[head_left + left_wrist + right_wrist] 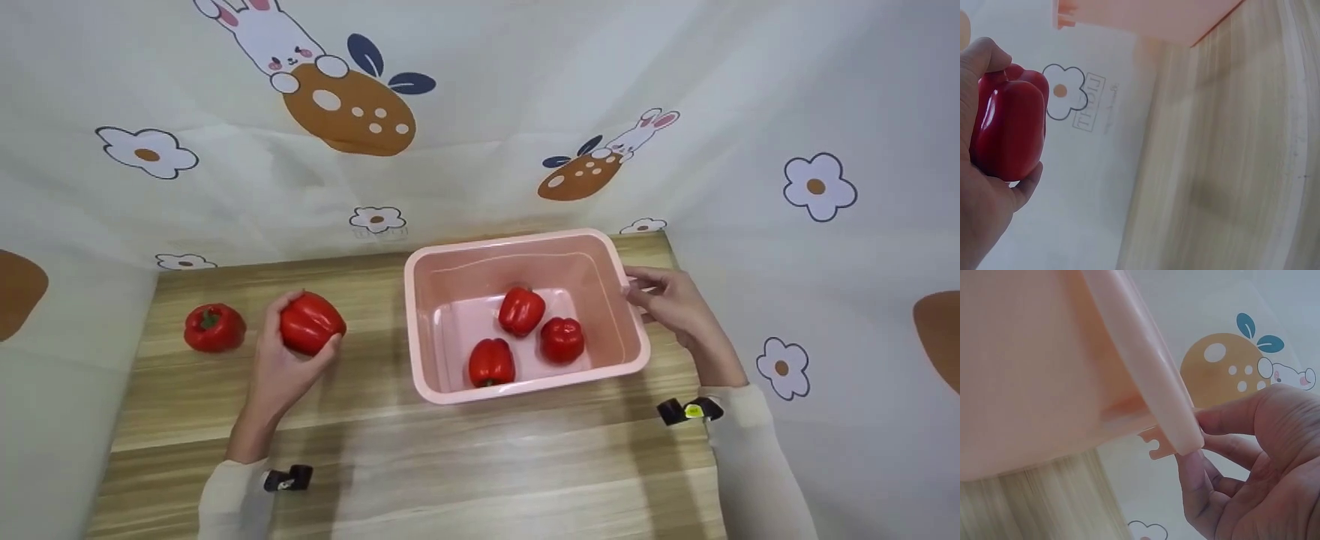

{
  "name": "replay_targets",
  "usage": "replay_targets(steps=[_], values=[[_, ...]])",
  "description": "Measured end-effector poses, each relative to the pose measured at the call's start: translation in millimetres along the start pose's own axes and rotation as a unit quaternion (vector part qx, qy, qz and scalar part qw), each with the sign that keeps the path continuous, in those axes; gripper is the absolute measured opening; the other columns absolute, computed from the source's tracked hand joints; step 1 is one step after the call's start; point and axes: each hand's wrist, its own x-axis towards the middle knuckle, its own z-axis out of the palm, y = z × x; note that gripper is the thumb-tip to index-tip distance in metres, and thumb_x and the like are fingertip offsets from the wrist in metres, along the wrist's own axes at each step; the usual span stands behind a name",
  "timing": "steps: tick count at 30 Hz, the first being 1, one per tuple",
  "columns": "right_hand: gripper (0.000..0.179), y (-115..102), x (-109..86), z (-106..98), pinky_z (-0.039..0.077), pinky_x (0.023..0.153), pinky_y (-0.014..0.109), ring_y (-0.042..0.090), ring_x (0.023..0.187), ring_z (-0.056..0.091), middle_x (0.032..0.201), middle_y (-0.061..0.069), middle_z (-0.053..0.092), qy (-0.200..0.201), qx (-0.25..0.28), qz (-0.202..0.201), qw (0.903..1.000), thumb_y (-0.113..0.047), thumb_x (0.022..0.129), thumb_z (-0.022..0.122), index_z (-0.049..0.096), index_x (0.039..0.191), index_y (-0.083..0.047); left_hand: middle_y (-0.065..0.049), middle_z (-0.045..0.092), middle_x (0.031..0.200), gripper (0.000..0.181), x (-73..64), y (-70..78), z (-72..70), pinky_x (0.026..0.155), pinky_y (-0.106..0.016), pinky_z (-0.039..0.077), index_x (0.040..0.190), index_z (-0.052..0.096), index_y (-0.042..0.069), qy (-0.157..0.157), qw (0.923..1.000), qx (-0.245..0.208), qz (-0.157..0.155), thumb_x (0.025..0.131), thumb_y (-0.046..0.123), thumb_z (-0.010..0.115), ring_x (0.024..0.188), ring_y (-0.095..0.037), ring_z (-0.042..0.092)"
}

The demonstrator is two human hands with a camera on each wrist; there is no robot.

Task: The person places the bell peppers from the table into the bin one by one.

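Observation:
My left hand [289, 367] grips a red bell pepper [310, 324], thumb on one side and fingers on the other. In the left wrist view this bell pepper [1013, 124] is held above the table. My right hand [671, 304] pinches the right rim of a pink plastic basin [415, 322]; the right wrist view shows thumb and fingertips at the rim [1157, 377]. Inside the basin lie three red bell peppers, one toward the back [522, 310], one at the right [562, 340] and one near the front wall [492, 362].
Left of my left hand, another red bell pepper [214, 328] sits on the wood-grain table [465, 465], green stem up. A pale cloth [480, 165] printed with rabbits and flowers hangs behind the table and along its sides.

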Motion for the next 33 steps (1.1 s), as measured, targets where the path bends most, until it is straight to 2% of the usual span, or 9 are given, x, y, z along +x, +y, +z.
replay_targets(steps=[12,18,29,33], values=[[0.048,2,0.2,-1,0.064,0.069,0.035,0.012,0.084,0.067,0.114,0.023,0.062,0.001,-0.002,0.002,1.0000,-0.011,0.096,0.063,0.056,0.142,-0.006,-0.008,0.055,0.141,0.078,9.4,16.1,4.3,0.086,-0.009,0.048,0.145,0.046,0.014,-0.001,0.9997,-0.014,0.018,0.076,0.010,0.083,0.121,-0.021,0.054],[0.047,2,-0.4,0,0.063,0.068,0.031,0.008,0.082,0.066,0.110,0.019,0.062,0.001,0.009,0.004,0.9999,-0.009,0.095,0.062,0.057,0.142,-0.005,-0.006,0.056,0.140,0.078,11.1,24.5,6.4,0.086,-0.010,0.050,0.144,0.046,0.013,-0.005,0.9992,-0.028,0.030,0.076,0.008,0.083,0.120,-0.017,0.054],[0.046,3,0.4,1,0.063,0.069,0.033,0.009,0.081,0.067,0.110,0.019,0.061,0.001,0.013,0.000,0.9999,-0.012,0.096,0.064,0.058,0.141,-0.005,0.000,0.053,0.141,0.077,19.8,41.5,6.7,0.089,-0.013,0.050,0.144,0.046,0.014,-0.010,0.9987,-0.033,0.036,0.076,0.010,0.084,0.123,-0.015,0.052],[0.046,3,0.3,0,0.063,0.068,0.033,0.009,0.081,0.067,0.111,0.019,0.061,0.003,0.011,0.000,0.9999,-0.013,0.096,0.064,0.058,0.141,-0.006,0.000,0.054,0.141,0.077,24.4,48.1,9.2,0.090,-0.014,0.050,0.143,0.047,0.013,-0.012,0.9983,-0.031,0.048,0.076,0.011,0.084,0.124,-0.016,0.052]])
